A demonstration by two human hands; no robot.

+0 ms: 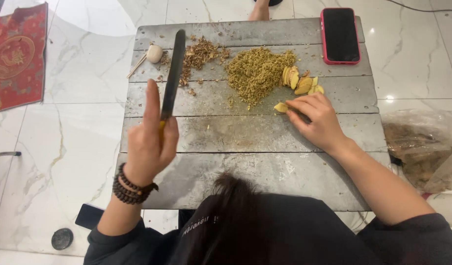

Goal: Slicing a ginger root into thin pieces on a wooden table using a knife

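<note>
Head view, looking down on a low board of grey wooden planks (245, 162) set on a pale marble floor. Your left hand (148, 142) is closed around the yellow handle of a long dark knife (173, 73), forefinger raised alongside the blade, which is lifted off the board and points to the far side. Your right hand (318, 120) rests fingers-down on the board, its fingertips pinching a single pale yellow slice (281, 107) at the near edge of the slices; the grip is light, not a fist. Just beyond it lies a small heap of sliced yellow root (300, 82), touching the right flank of a larger mound of finely chopped greenish-yellow material (258, 71). Left of that mound sits a scatter of brown chopped bits (199, 53), then a whitish round clove (154, 53) with a thin stick beside it. To cut well, you would curl the holding fingertips back from the edge of the slice, bring the blade down flat and square to the board, and keep each piece apart from the finished mound. A red-cased phone (340, 35) lies at the far right corner; a clear plastic bag (422, 147) lies on the floor to the right
</note>
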